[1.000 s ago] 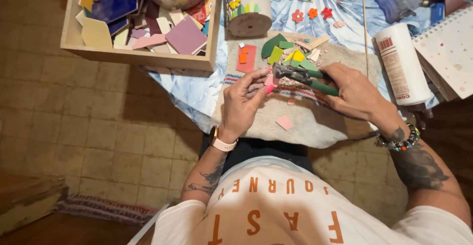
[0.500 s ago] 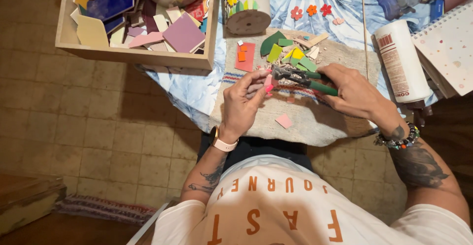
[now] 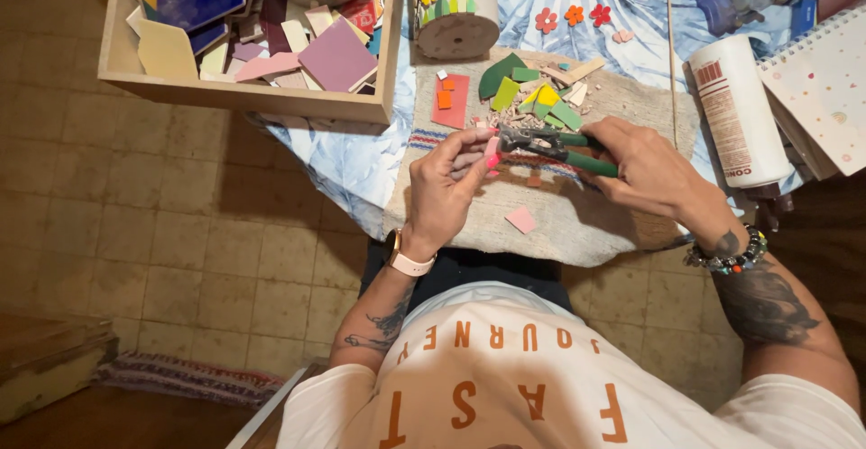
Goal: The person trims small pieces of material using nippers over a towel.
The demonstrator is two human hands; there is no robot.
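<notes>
At the tabletop's right edge you have one white cylindrical bottle [image 3: 735,113] lying on its side, its white label [image 3: 726,106] printed in reddish-brown, beside a spiral notebook [image 3: 823,88].

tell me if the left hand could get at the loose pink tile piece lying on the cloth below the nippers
Probably yes: the pink tile piece lies bare on the cloth beside the left hand, nothing over it, though its fingers pinch another pink piece.
</notes>
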